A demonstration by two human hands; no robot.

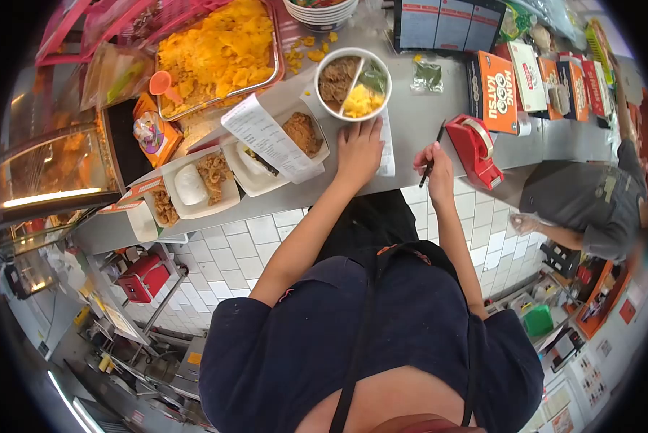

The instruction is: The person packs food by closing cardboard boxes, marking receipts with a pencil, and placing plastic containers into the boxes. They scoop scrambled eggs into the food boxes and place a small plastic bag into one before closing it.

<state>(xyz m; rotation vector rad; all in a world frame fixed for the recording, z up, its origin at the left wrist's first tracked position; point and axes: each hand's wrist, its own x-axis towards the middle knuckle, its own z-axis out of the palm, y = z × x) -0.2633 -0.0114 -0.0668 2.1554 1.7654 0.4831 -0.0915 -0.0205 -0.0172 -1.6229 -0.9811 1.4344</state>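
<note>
My left hand [360,150] lies palm down on the steel counter, fingers stretched out up to the near rim of a round divided bowl [316,85]. The bowl holds brown shredded meat, yellow pieces and something green. A strip of printed paper [386,155] lies partly under this hand. My right hand [437,172] is closed around a black pen [429,170] above the counter's front edge. To the left of my left hand, a long receipt [266,141] lies across an open paper box [249,182] with a piece of fried chicken [302,135].
A red tape dispenser [477,153] stands right of the pen. Further left are a box with rice and chicken [207,203] and a tray of yellow chips [216,47]. A tablet [450,27] and orange cartons [498,90] line the back. A co-worker [580,198] stands at right.
</note>
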